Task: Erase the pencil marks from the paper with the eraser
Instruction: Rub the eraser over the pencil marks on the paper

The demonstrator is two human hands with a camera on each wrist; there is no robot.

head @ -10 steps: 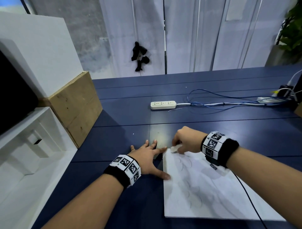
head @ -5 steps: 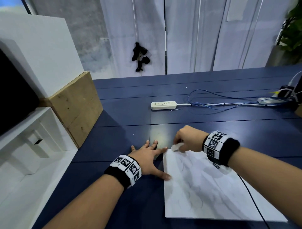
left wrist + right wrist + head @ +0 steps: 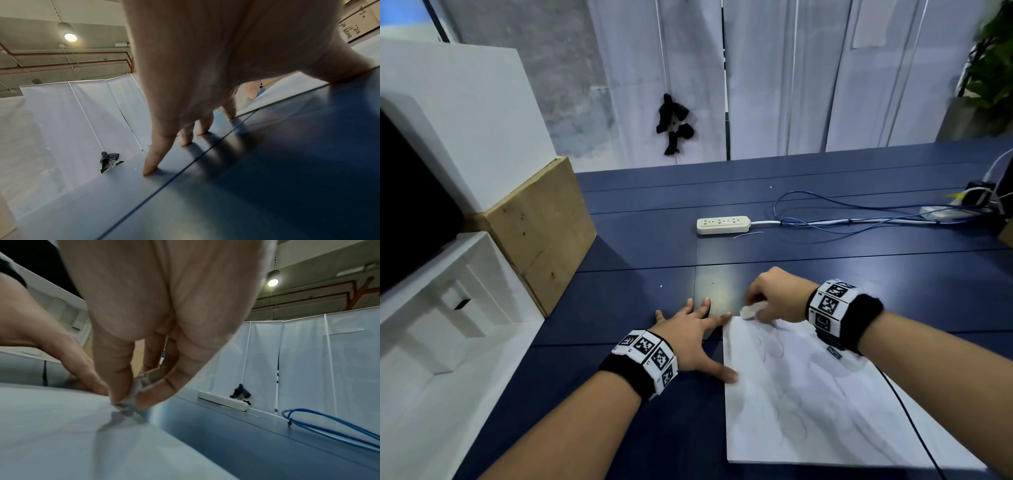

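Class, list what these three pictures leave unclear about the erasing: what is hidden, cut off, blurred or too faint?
1. Head view: pencil marks are faint; how much is erased is unclear.
2. Head view: the paper has its near right corner cut off by the right forearm and frame edge.
3. Right wrist view: the eraser is mostly covered by the right hand; its tip is blurred.
4. Left wrist view: the left hand blocks most of the paper.

The table has a smooth, faintly glossy dark blue top with thin seams. On it lies matt white paper. The eraser looks matt, greyed rubber. At the table's left edge stands a rough, unfinished wooden box; the power strip is smooth cream plastic.
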